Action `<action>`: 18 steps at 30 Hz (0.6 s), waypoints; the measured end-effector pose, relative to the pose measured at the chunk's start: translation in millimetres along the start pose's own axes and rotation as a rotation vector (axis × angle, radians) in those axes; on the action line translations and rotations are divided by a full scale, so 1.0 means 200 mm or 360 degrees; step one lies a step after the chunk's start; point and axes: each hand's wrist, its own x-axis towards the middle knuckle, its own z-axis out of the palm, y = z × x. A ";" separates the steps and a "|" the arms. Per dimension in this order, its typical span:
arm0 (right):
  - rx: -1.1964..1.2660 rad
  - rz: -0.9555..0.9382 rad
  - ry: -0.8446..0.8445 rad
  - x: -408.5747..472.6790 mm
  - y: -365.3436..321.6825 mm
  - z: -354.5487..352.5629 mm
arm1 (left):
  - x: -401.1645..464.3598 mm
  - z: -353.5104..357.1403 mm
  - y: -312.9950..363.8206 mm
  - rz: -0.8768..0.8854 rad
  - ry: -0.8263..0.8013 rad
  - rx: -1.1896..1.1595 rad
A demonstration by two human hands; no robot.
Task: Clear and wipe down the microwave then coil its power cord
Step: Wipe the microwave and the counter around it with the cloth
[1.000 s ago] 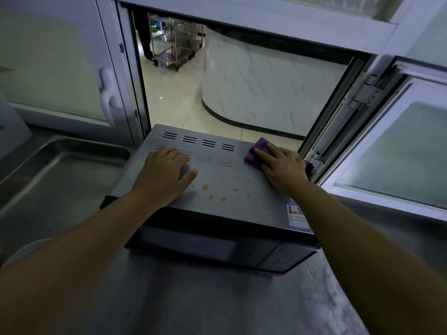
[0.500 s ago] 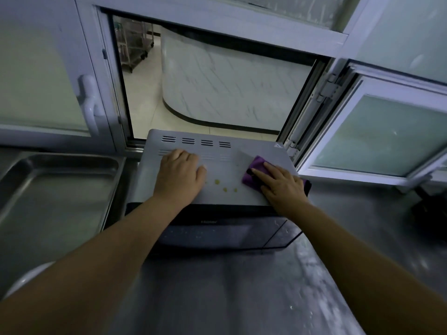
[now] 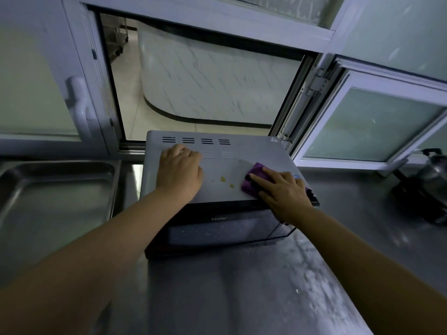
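A grey microwave (image 3: 244, 146) with a black glass door stands on a steel counter under an open serving window. Small yellowish spots (image 3: 223, 179) mark the middle of its top. My left hand (image 3: 180, 174) lies flat on the top's left half, fingers near the vent slots. My right hand (image 3: 281, 193) presses a purple cloth (image 3: 251, 180) onto the top's front right part, just right of the spots. The power cord is out of sight.
A shallow steel tray (image 3: 55, 189) sits in the counter left of the microwave. A dark kettle (image 3: 428, 182) stands at the far right. An open window sash (image 3: 370, 122) swings out at the right. Wet streaks cover the steel counter (image 3: 242, 298) in front.
My right hand has slid the purple cloth from the top's back right toward the front, close to the spots. My left hand stays flat on the top. My head has moved back.
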 end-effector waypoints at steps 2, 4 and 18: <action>-0.0018 -0.0014 0.0002 0.07 0.00 0.01 | 0.00 -0.01 -0.05 0.0016 -0.0032 0.0069; 0.0021 -0.0020 0.0018 0.15 0.01 0.02 | -0.01 -0.02 -0.08 0.0030 -0.0014 0.0088; 0.0078 -0.0165 0.0145 0.80 0.06 0.06 | -0.04 0.03 -0.08 0.0028 0.0098 0.0101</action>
